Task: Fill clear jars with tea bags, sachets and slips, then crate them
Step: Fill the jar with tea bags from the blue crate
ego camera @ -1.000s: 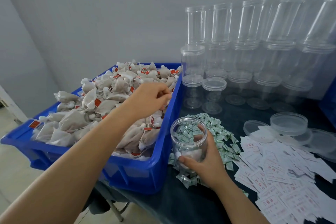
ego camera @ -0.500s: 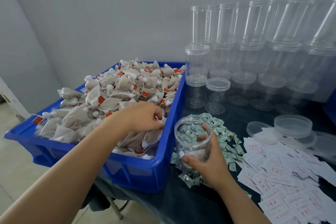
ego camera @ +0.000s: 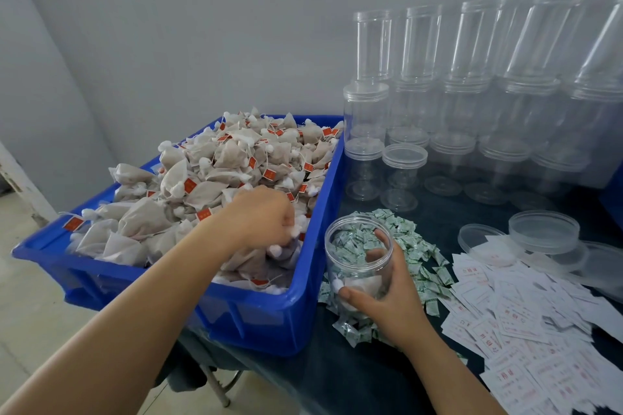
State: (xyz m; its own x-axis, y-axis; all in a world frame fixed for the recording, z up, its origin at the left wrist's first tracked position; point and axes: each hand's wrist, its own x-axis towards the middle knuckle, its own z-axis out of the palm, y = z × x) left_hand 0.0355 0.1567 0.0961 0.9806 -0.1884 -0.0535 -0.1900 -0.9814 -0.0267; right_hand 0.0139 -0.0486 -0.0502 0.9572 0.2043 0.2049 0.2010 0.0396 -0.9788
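Note:
A clear open jar (ego camera: 357, 246) stands on the dark table beside the blue crate (ego camera: 269, 310), with a tea bag at its bottom. My right hand (ego camera: 391, 296) grips the jar from the near right side. The crate is heaped with grey tea bags (ego camera: 215, 185) bearing red tags. My left hand (ego camera: 266, 219) reaches into the heap at the crate's right side, its fingers curled round a tea bag with a white knot. Green-white sachets (ego camera: 414, 246) lie piled behind the jar. White printed slips (ego camera: 526, 313) are spread to the right.
Stacks of empty clear jars (ego camera: 472, 94) stand along the wall at the back right. Loose clear lids (ego camera: 542, 229) lie near the slips. The table's front edge runs below the crate, with tiled floor (ego camera: 27, 296) at the left.
My left hand dropped from above the heap down into the tea bags near the crate's right wall and closed on one. My right hand stayed on the jar.

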